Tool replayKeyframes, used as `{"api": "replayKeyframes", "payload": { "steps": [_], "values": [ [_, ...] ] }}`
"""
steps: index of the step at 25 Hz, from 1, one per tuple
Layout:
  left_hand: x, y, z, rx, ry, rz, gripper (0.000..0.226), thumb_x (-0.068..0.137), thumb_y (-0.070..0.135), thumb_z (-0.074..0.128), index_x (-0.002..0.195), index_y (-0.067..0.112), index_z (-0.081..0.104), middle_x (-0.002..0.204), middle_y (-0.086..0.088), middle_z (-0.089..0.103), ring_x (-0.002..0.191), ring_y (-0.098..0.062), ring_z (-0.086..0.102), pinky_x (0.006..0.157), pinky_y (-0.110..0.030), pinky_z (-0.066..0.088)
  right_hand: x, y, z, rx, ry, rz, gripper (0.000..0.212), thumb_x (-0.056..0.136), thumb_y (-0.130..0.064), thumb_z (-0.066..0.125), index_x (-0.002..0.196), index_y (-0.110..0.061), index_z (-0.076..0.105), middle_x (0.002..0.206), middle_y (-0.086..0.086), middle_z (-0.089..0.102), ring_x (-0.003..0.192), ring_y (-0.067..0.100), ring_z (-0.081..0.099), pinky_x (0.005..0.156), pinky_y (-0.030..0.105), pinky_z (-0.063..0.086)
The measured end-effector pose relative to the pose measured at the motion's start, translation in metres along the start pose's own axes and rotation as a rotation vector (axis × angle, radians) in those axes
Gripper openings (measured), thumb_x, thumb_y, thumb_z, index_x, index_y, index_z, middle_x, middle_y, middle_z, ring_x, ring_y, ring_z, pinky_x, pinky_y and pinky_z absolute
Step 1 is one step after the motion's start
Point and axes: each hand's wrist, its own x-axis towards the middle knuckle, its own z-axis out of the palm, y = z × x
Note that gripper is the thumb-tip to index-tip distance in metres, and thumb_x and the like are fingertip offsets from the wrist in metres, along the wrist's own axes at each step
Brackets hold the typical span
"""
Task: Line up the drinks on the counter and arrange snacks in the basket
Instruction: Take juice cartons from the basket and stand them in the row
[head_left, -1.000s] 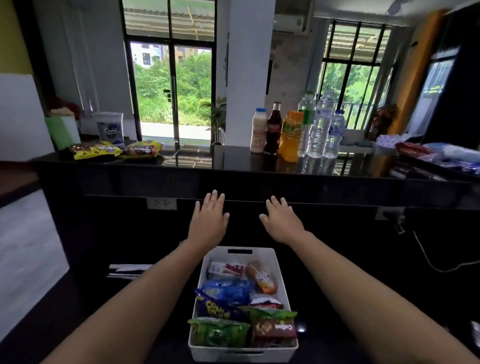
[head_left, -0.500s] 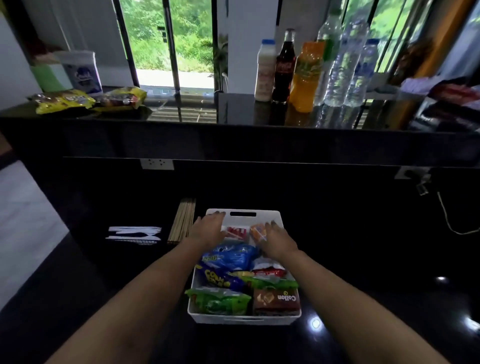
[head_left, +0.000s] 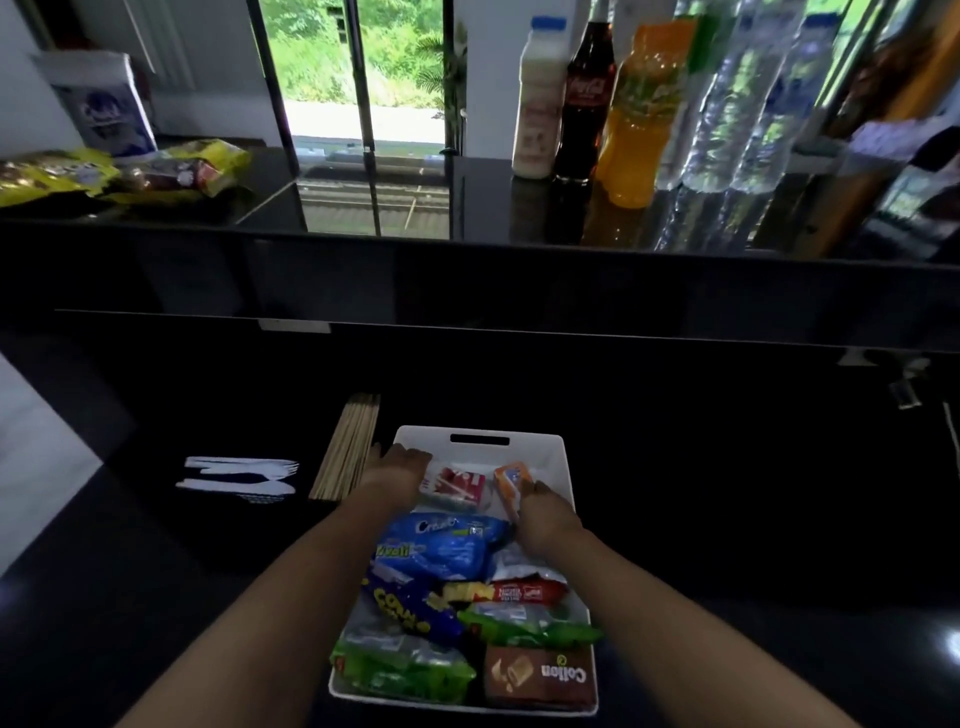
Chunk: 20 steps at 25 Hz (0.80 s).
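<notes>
white plastic basket (head_left: 563, 467) on the dark lower counter, packed with snack packets: blue cream-biscuit pack (head_left: 441, 545), red-and-white pack (head_left: 457, 486), orange pack (head_left: 511, 486), green packs, brown collon box (head_left: 540, 675). left hand (head_left: 397, 467) lies over the basket's far left rim, fingers curled at the wall; whether it grips cannot be told. right hand (head_left: 545, 512) rests among the packets, fingertips at the orange pack, hold unclear. drinks stand close together on the raised counter: milk bottle (head_left: 537, 98), cola bottle (head_left: 584, 98), orange juice bottle (head_left: 639, 119), water bottles (head_left: 748, 104). risk: lifting by one rim would likely tip the heaped load and spill packets; loose snack bags (head_left: 119, 174) on the far left remain outside.
</notes>
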Motion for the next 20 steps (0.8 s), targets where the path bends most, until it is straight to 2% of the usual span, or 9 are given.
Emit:
{"api": "replayKeyframes", "payload": {
  "steps": [4, 7, 9, 12, 15, 18, 20],
  "values": [
    [0.011, 0.002, 0.014, 0.04, -0.027, 0.009, 0.069, 0.089, 0.028, 0.058, 0.148, 0.025, 0.022, 0.15, -0.001, 0.035, 0.14, -0.023, 0.023, 0.116, -0.049, 0.011, 0.004, 0.0, 0.003, -0.037, -0.003, 0.001, 0.074, 0.092, -0.025, 0.061, 0.15, -0.005, 0.018, 0.142, 0.02, 0.041, 0.122, 0.035, 0.05, 0.097, 0.038, 0.046],
    [0.018, 0.002, 0.015, 0.049, 0.003, 0.021, 0.066, 0.087, 0.032, 0.06, 0.145, 0.026, 0.028, 0.146, -0.002, 0.038, 0.137, -0.023, 0.029, 0.111, -0.045, 0.021, 0.003, -0.002, 0.0, -0.03, 0.028, 0.013, 0.071, 0.091, -0.024, 0.063, 0.148, -0.009, 0.023, 0.138, 0.019, 0.045, 0.118, 0.034, 0.052, 0.095, 0.039, 0.046],
    [0.018, 0.0, 0.014, 0.0, 0.037, 0.052, 0.062, 0.085, 0.037, 0.061, 0.14, 0.025, 0.035, 0.14, -0.003, 0.042, 0.132, -0.023, 0.036, 0.107, -0.041, 0.026, -0.003, -0.006, -0.005, -0.055, 0.077, -0.015, 0.061, 0.095, -0.024, 0.055, 0.149, -0.016, 0.027, 0.135, 0.018, 0.048, 0.115, 0.033, 0.053, 0.093, 0.038, 0.044],
    [0.005, -0.009, 0.008, -0.195, 0.179, 0.128, 0.053, 0.083, 0.029, 0.063, 0.131, 0.018, 0.046, 0.13, -0.006, 0.049, 0.118, -0.024, 0.049, 0.093, -0.033, 0.041, -0.019, -0.014, -0.024, 0.062, 0.25, -0.036, 0.037, 0.103, -0.037, 0.037, 0.133, -0.021, 0.051, 0.121, 0.012, 0.061, 0.105, 0.03, 0.059, 0.091, 0.035, 0.043],
    [-0.019, -0.025, -0.012, -0.437, 0.326, 0.147, 0.049, 0.079, 0.018, 0.067, 0.126, 0.014, 0.052, 0.124, -0.008, 0.051, 0.112, -0.025, 0.053, 0.084, -0.032, 0.047, -0.044, -0.015, -0.05, 0.258, 0.342, -0.089, 0.033, 0.1, -0.036, 0.045, 0.105, -0.014, 0.069, 0.115, 0.008, 0.066, 0.103, 0.026, 0.06, 0.09, 0.032, 0.042],
    [-0.047, -0.044, -0.044, -0.514, 0.513, 0.133, 0.051, 0.081, 0.022, 0.069, 0.128, 0.015, 0.051, 0.122, -0.005, 0.051, 0.111, -0.023, 0.051, 0.088, -0.032, 0.046, -0.076, -0.019, -0.078, 0.414, 0.566, -0.255, 0.025, 0.097, -0.028, 0.056, 0.1, -0.011, 0.074, 0.109, 0.008, 0.07, 0.106, 0.026, 0.061, 0.087, 0.032, 0.042],
    [-0.068, -0.054, -0.067, -0.525, 0.637, 0.135, 0.053, 0.083, 0.025, 0.068, 0.131, 0.014, 0.05, 0.122, -0.001, 0.049, 0.112, -0.019, 0.05, 0.088, -0.03, 0.047, -0.098, -0.028, -0.1, 0.547, 0.676, -0.254, 0.029, 0.095, -0.034, 0.058, 0.109, -0.014, 0.074, 0.119, 0.005, 0.067, 0.112, 0.024, 0.057, 0.09, 0.031, 0.042]
  ]
}}
